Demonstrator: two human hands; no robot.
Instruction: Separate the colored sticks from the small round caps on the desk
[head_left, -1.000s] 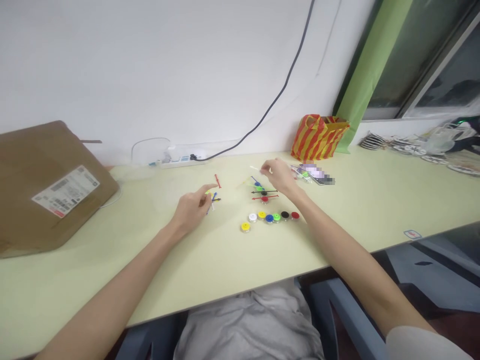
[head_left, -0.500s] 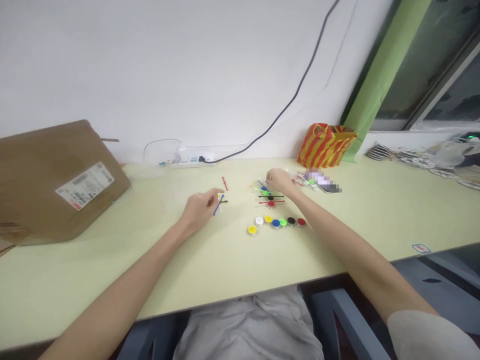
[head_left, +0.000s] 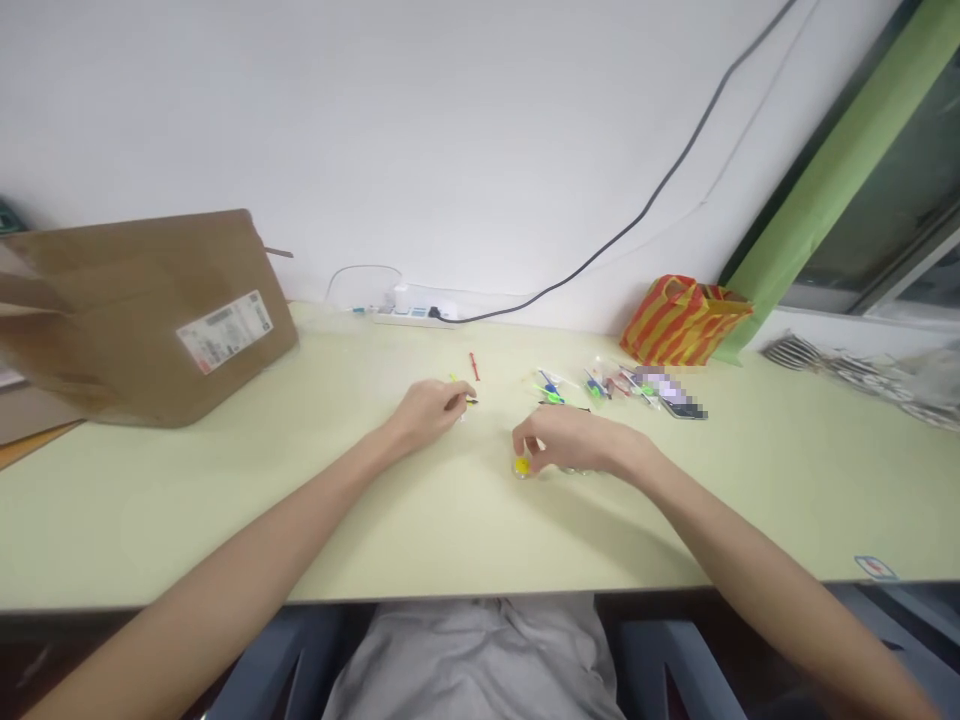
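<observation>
My left hand (head_left: 429, 412) rests low over the table with its fingers closed. What they hold is hidden. A black arrow's tip (head_left: 472, 402) shows beside its fingertips, and a small red arrow (head_left: 474, 367) lies behind them. My right hand (head_left: 566, 437) reaches down, thumb and fingers closed around a small round yellow piece (head_left: 522, 466) with a clear base. The other round pieces (head_left: 581, 471) are mostly covered by this hand. Beyond it lie a black arrow (head_left: 574, 406) and a bright green piece (head_left: 551, 397) with a blue arrow (head_left: 548, 381).
Farther right are a clear bag with several coloured arrows (head_left: 600, 382) and a phone (head_left: 684, 408). A striped red-yellow bag (head_left: 679, 322) stands by the wall. A cardboard box (head_left: 157, 330) fills the left side. A power strip (head_left: 412, 313) with a black cable (head_left: 622, 235) lies behind.
My right hand has come from the arrows at the back toward me, onto the yellow piece. The blue arrow at my left fingertips no longer shows. The view has shifted and tilted.
</observation>
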